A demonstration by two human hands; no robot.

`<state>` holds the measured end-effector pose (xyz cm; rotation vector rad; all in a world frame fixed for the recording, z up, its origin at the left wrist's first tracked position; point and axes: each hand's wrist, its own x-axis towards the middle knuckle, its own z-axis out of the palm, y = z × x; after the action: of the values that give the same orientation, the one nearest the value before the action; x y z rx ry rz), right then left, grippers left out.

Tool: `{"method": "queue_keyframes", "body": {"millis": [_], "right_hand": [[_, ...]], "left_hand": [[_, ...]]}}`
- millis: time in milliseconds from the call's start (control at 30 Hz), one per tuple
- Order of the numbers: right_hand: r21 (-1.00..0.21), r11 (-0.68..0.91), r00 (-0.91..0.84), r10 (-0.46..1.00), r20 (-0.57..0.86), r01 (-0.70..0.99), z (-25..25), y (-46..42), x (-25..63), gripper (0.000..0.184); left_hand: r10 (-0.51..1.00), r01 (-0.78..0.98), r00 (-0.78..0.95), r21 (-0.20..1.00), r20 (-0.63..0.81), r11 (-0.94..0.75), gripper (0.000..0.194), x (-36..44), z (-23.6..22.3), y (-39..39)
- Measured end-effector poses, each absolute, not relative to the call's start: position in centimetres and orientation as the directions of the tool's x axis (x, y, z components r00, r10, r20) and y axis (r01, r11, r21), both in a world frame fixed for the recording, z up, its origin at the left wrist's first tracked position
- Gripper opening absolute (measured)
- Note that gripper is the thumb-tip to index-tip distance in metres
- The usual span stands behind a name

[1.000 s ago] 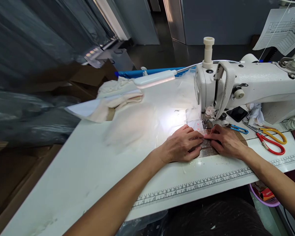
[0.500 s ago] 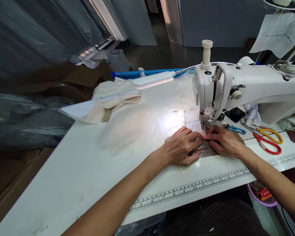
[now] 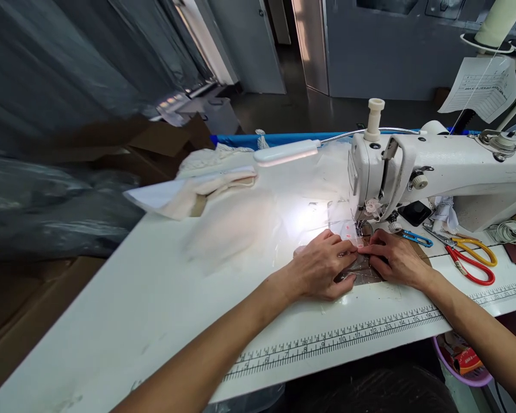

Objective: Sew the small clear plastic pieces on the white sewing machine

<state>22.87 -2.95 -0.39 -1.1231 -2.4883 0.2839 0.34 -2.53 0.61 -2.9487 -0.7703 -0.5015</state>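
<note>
A thin, see-through fabric piece (image 3: pixel 347 228) with small pink marks lies under the presser foot of a white sewing machine (image 3: pixel 447 166). My left hand (image 3: pixel 327 265) rests on its near left part, fingers bent and closed on the material. From the other side, my right hand (image 3: pixel 395 258) grips the right edge, index finger stretched towards the left fingertips. Both hands sit just in front of the needle area, almost touching. Beneath them shows a darker, shiny patch (image 3: pixel 367 278). The fingertips partly hide the fabric.
Right of my right hand lie blue snips (image 3: pixel 417 238) and scissors with red and yellow handles (image 3: pixel 473 261). A lamp (image 3: pixel 288 153) lights the white table (image 3: pixel 163 310). Folded cloth (image 3: pixel 223 182) lies at the back left. A ruler strip (image 3: pixel 344 339) runs along the front edge.
The camera has tilted up slightly, so the machine and table appear lower and farther right. Both hands keep nearly the same place on the fabric.
</note>
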Motion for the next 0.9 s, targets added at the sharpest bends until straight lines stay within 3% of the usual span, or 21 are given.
{"method": "queue_keyframes", "body": {"millis": [300,533,900], "right_hand": [[-0.315,0.663,-0.610,0.748,0.260,0.679,-0.5,-2.9,22.8,0.033],[-0.208,0.680,-0.631,0.732,0.257,0.703,-0.4,-3.1,22.5,0.035],[-0.132,0.607,-0.592,0.794,0.135,0.784,0.9,-3.2,21.7,0.039]], "left_hand": [[0.457,0.485,0.828,-0.006,0.326,-0.875,0.024,0.4,0.7,-2.4],[0.467,0.504,0.808,-0.012,0.359,-0.864,0.022,0.5,0.5,-2.2],[0.518,0.549,0.804,-0.031,0.293,-0.835,0.033,0.5,0.1,-1.9]]}}
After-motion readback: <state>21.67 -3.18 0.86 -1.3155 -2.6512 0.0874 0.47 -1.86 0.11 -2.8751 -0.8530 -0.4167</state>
